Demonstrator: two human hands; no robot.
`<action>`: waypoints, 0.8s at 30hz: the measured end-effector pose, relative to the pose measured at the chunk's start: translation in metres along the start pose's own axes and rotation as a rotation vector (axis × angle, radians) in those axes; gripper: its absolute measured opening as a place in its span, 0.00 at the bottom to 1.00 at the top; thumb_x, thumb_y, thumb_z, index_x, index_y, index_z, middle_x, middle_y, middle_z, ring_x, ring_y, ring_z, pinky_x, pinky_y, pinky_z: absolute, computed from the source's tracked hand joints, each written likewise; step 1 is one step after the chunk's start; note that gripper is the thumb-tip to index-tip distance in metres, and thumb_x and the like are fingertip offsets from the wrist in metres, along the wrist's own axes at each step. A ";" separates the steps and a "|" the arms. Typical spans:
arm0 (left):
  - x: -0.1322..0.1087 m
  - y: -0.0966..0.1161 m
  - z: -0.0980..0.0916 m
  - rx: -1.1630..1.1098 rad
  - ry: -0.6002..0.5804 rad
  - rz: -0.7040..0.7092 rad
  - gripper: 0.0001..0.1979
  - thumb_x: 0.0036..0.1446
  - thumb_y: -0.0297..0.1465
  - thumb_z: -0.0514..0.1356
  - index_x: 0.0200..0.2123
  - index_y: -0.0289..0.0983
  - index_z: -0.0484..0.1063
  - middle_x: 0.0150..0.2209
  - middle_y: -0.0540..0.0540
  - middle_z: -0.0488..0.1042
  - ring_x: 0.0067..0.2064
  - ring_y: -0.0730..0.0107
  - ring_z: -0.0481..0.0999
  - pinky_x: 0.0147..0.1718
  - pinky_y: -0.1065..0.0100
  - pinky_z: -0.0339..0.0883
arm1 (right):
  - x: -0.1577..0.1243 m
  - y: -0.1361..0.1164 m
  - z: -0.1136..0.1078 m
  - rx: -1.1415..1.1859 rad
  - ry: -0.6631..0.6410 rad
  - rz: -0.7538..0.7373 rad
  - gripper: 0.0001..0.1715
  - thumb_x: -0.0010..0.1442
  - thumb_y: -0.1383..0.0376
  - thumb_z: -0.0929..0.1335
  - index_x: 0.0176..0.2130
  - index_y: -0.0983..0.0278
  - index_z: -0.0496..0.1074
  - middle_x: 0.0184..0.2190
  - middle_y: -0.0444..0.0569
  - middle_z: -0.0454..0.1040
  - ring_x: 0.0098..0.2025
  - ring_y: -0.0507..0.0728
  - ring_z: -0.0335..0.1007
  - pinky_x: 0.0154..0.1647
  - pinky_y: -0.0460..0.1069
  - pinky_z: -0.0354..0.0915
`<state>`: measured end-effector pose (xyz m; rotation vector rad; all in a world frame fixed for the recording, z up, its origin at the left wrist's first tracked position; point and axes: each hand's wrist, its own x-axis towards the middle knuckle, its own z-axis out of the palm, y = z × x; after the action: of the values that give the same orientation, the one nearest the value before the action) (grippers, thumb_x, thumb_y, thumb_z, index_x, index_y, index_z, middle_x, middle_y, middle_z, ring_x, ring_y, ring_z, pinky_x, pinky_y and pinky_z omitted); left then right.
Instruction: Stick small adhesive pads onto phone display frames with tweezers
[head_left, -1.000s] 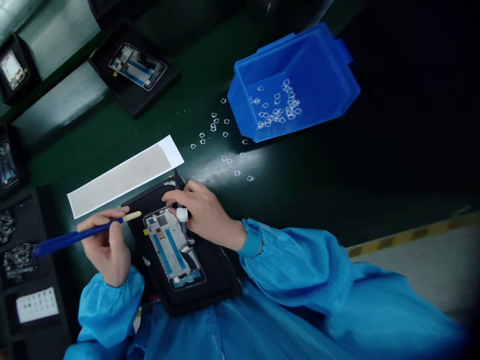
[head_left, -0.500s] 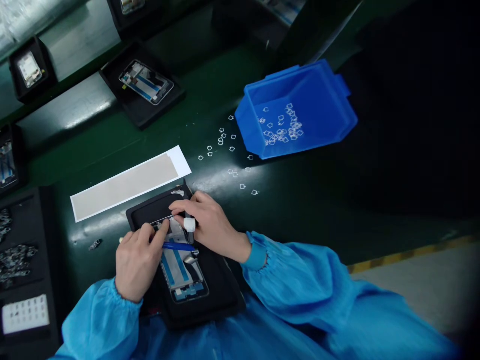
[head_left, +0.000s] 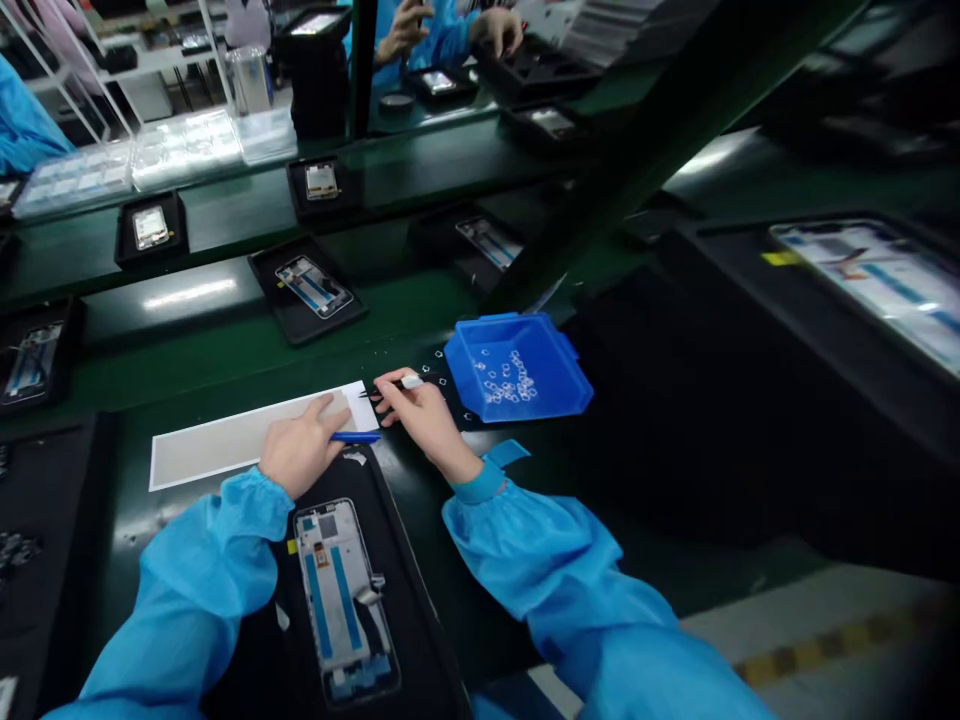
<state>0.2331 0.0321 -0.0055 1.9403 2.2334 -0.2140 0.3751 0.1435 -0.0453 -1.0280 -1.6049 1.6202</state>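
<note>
My left hand [head_left: 304,447] presses its fingertips on a white-edged sheet with a beige middle [head_left: 217,450]. A blue pen-like tool [head_left: 357,437] is tucked in that hand, its end pointing right. At the sheet's right end, my right hand [head_left: 424,415] grips dark tweezers [head_left: 369,394]; something white [head_left: 412,381] shows on them by the fingers. The tips are over or on the white margin; contact cannot be made out. Nearer me, an opened phone body [head_left: 345,600] with blue strips lies in a black tray [head_left: 420,610], touched by neither hand.
A blue bin [head_left: 577,385] with many small pale frames [head_left: 517,380] stands right of my right hand. More trays with phone parts, one a black tray [head_left: 262,290], stand farther back. A green post [head_left: 675,140] slants across the upper right. A co-worker's hands [head_left: 405,30] show beyond.
Both hands have left the phone body and moved forward to the pale sheet. The view has tilted up, bringing the far benches and a co-worker into sight.
</note>
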 end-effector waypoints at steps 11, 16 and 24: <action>-0.004 0.002 0.000 0.007 -0.047 -0.006 0.22 0.65 0.35 0.53 0.62 0.52 0.65 0.68 0.48 0.60 0.46 0.53 0.80 0.34 0.57 0.77 | 0.013 0.000 0.017 -0.176 0.127 -0.001 0.12 0.54 0.59 0.72 0.28 0.60 0.67 0.22 0.46 0.78 0.27 0.58 0.78 0.25 0.48 0.70; -0.004 0.001 0.001 -0.002 -0.038 -0.002 0.21 0.65 0.35 0.54 0.61 0.52 0.66 0.67 0.47 0.61 0.46 0.53 0.80 0.33 0.58 0.77 | 0.012 -0.001 0.018 -0.221 0.118 0.003 0.12 0.55 0.60 0.72 0.27 0.61 0.67 0.22 0.46 0.79 0.25 0.58 0.78 0.28 0.48 0.70; -0.004 0.002 0.000 -0.016 -0.038 -0.007 0.22 0.65 0.34 0.53 0.61 0.51 0.66 0.67 0.46 0.61 0.47 0.52 0.80 0.35 0.56 0.77 | 0.013 -0.001 0.017 -0.245 0.136 -0.003 0.11 0.55 0.61 0.72 0.26 0.60 0.68 0.23 0.47 0.80 0.28 0.60 0.80 0.28 0.48 0.68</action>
<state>0.2355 0.0281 -0.0046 1.9051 2.2114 -0.2314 0.3540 0.1461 -0.0466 -1.2313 -1.7400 1.3427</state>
